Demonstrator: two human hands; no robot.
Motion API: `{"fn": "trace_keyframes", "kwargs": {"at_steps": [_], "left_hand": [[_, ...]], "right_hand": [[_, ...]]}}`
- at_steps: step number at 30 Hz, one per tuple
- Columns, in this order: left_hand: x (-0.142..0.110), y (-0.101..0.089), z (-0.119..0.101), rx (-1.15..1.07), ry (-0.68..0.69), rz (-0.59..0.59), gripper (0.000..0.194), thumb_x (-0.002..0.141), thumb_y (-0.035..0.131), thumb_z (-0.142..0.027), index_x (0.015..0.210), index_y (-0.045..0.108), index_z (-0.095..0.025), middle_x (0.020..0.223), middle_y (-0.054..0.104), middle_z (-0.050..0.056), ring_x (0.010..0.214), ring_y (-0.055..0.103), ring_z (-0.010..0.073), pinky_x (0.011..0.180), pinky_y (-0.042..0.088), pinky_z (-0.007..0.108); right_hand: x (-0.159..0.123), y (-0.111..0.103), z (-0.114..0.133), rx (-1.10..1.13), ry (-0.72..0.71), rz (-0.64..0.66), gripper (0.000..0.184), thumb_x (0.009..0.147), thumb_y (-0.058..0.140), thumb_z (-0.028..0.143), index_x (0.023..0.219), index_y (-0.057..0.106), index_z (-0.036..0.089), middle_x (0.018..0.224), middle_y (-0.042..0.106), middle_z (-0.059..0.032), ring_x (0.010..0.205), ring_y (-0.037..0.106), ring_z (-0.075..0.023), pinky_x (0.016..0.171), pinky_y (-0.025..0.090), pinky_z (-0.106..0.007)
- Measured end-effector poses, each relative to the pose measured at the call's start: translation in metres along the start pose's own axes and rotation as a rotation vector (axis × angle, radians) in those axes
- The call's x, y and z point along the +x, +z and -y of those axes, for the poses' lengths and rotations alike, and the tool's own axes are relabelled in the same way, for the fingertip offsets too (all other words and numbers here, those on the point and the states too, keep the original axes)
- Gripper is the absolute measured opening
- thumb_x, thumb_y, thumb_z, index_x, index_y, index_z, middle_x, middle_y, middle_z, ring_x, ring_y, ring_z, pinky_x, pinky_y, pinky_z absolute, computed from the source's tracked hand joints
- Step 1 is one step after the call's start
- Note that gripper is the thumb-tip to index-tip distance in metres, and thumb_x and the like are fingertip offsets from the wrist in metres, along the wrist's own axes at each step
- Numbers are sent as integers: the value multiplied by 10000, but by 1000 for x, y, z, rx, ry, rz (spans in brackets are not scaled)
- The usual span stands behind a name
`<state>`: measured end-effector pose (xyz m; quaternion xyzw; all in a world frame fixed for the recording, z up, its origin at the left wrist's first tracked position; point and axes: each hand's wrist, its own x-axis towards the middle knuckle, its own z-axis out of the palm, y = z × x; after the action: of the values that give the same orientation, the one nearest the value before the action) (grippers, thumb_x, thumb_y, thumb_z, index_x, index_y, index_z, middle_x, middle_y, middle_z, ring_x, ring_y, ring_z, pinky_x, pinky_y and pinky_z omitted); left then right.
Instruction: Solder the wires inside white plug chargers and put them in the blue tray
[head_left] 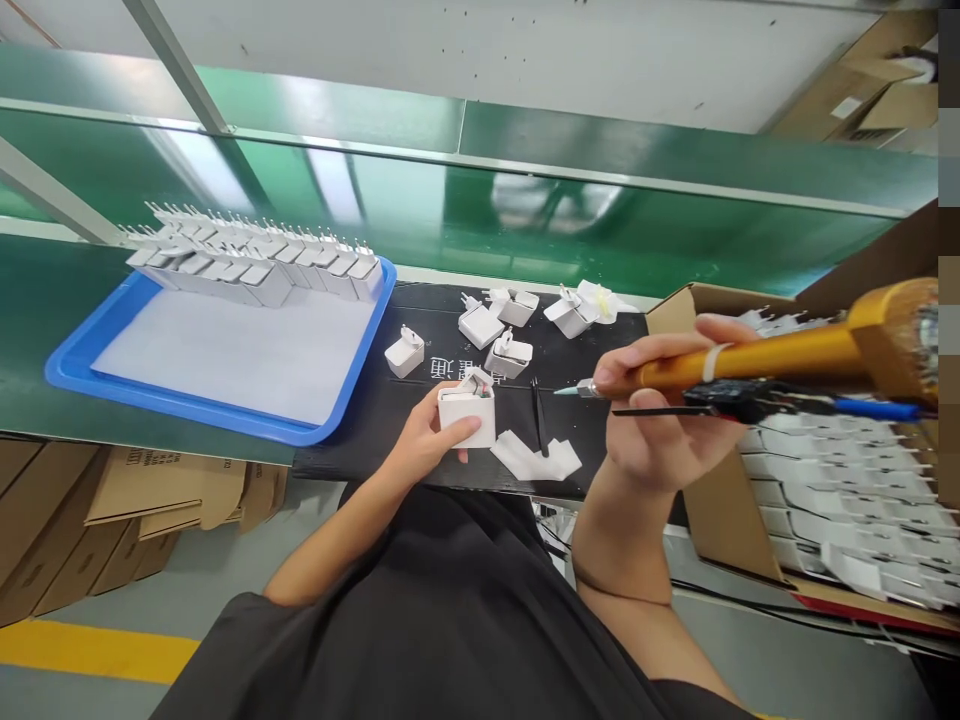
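Note:
Near the front edge of the black mat, my left hand grips a white power adapter, thumb across its face. The adapter's plug end is tilted up and its top stands partly open. To the right, my right hand is wrapped round an amber glue dispenser with a thin black lever under it. Its pale tapered nozzle points left toward the adapter and is apart from it. Between my hands lie black tweezers and a crumpled white wipe.
Several more white adapters sit on the black mat. On the left, a blue tray holds rows of adapters, pins up. An open cardboard box packed with white adapters stands right. Flattened cartons are stacked below left.

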<state>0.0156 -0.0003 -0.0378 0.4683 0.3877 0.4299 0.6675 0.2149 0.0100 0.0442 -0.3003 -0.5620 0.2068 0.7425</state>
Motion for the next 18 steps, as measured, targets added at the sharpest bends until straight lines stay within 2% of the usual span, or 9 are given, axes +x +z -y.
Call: {"fn": "trace_keyframes", "kwargs": {"at_steps": [5,11,13,16,18], "left_hand": [[-11,-2,-14,-67,-6,39,527,734,794,-494,1121,604,-191,848,682,22,517,589,107,387,484,206],[-15,-3,-20,5,11,61,508,759,786,-483,1144,615,-199,896,688,36,580,611,125,423,494,213],[-15,-4,-21,126,76,47,494,769,783,-473,1148,627,-198,942,696,51,684,644,151,518,527,226],[-13,-5,-22,367,246,12,412,798,781,-385,1149,657,-209,1018,675,63,876,649,181,694,539,245],[-11,-6,-22,487,339,-8,394,805,780,-341,1160,659,-219,1036,652,65,925,632,185,735,525,249]], "right_hand": [[10,-11,-13,-91,-11,-36,457,763,786,369,1201,656,366,895,670,9,688,605,-160,654,518,-341],[17,-19,-27,-121,28,-59,528,797,771,290,1293,621,390,1013,664,-8,843,626,-146,860,516,-347],[18,-21,-31,-118,26,-77,544,808,763,272,1315,607,394,1035,670,-6,876,629,-141,889,508,-341],[18,-24,-35,-106,30,-93,550,814,754,247,1324,604,388,1060,676,0,887,637,-127,898,500,-329],[19,-27,-38,-104,32,-95,554,812,749,226,1326,607,377,1069,678,-1,890,640,-121,899,496,-318]]}}
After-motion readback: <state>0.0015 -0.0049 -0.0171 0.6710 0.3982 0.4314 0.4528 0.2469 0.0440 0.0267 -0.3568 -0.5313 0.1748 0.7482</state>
